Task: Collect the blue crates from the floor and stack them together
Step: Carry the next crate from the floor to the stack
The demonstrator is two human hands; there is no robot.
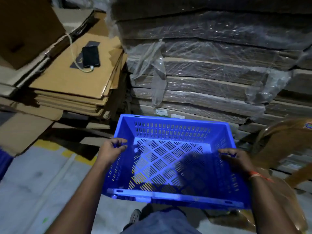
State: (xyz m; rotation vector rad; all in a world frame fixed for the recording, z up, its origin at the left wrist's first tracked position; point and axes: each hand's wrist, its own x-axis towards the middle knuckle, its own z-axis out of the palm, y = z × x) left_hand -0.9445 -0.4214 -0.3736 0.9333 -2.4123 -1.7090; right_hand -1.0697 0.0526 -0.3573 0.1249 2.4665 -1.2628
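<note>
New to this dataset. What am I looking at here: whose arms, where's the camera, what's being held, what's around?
No robot here: a person works with two bare hands. The single picture comes from a wide-angle camera on their head, looking forward and down, so the arms come in from the bottom edge.

The left hand and right hand each grip a side rim of one blue crate, a slotted plastic bin that is empty and held above the floor.

Behind it stands a plastic-wrapped stack of flat cardboard. To the left is a lower pile of flattened boxes with a black phone lying on top, a cable plugged into it. A brown plastic chair shows at the right edge.
</note>
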